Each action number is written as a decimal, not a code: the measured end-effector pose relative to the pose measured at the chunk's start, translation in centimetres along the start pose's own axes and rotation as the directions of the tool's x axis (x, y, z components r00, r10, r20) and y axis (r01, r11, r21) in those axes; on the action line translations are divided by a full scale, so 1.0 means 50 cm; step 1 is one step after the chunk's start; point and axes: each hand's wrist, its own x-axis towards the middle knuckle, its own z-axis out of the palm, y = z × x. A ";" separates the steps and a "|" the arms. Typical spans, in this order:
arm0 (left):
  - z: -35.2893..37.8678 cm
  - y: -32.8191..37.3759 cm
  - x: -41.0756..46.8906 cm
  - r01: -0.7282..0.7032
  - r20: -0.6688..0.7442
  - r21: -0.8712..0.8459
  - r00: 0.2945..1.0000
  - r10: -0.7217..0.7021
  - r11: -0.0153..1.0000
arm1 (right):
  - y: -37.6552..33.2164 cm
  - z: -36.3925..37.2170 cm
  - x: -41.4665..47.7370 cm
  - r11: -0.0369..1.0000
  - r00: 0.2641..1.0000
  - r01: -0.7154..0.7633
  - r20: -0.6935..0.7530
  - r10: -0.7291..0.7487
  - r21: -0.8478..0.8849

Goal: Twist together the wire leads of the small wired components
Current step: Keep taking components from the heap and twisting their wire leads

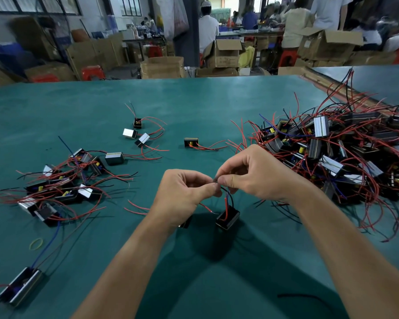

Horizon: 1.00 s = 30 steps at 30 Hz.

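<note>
My left hand (182, 194) and my right hand (251, 173) meet above the green table (194, 107), fingertips together, both pinching the thin wire leads (226, 196) of a small black box-shaped component (227, 218). That component hangs just below my hands by its red and black leads. A second dark component (186, 223) peeks out under my left wrist; I cannot tell whether it rests on the table.
A big heap of the same components with red, black and blue wires (336, 153) fills the right side. A smaller group (62, 187) lies at left, and a few singles (191, 142) sit mid-table. A yellow rubber band (36, 244) and a longer module (21, 286) lie front left.
</note>
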 end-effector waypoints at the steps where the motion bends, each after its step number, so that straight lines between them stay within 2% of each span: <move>1: 0.000 0.000 0.000 0.001 0.000 0.008 1.000 -0.001 1.000 | -0.001 -0.001 -0.001 1.000 1.000 0.001 0.011 -0.001 0.000; 6: -0.003 -0.006 -0.002 -0.050 0.009 0.088 0.999 0.049 0.995 | -0.008 -0.002 -0.006 1.000 0.998 -0.024 0.059 0.025 -0.014; 11: 0.006 -0.010 -0.005 -0.138 0.008 0.242 0.990 0.140 0.960 | -0.009 -0.004 -0.009 0.990 0.988 -0.088 0.119 0.101 -0.111; 17: 0.008 -0.008 -0.004 -0.125 0.006 0.219 0.992 0.127 0.968 | -0.009 0.001 -0.009 0.972 0.970 -0.150 0.162 0.179 -0.179; 19: 0.010 -0.004 -0.004 -0.089 0.005 0.171 0.996 0.090 0.981 | -0.012 0.003 -0.008 0.972 0.962 -0.189 0.170 0.212 -0.141; 25: 0.006 0.009 -0.006 0.035 0.076 -0.061 0.997 -0.031 0.998 | -0.015 -0.001 -0.005 0.940 0.937 -0.305 0.227 0.267 0.153; 30: 0.010 0.013 -0.007 0.053 0.090 -0.049 0.995 -0.049 0.997 | -0.007 -0.001 -0.004 0.896 0.893 -0.390 0.326 0.312 0.211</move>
